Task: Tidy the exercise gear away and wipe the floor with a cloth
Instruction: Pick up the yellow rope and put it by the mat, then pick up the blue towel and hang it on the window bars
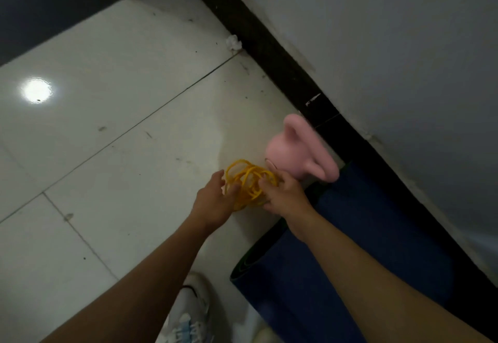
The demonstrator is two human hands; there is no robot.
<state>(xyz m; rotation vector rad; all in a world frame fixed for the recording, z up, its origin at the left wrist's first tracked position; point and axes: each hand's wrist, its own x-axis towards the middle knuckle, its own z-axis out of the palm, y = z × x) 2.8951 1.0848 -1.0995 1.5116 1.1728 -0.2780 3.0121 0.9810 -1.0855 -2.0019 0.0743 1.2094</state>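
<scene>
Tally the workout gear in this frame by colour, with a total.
Yellow: 1, the coiled cord, gripped by the left hand and right hand.
Pink: 1, the kettlebell.
Blue: 1, the rolled mat.
Total: 3

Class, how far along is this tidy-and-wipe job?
Done: the blue mat lies rolled by the wall, pink kettlebell beside it. In hand: left hand and right hand hold the yellow coiled cord. Remaining: no cloth visible; the tiled floor shows specks and a crumpled tissue.
</scene>
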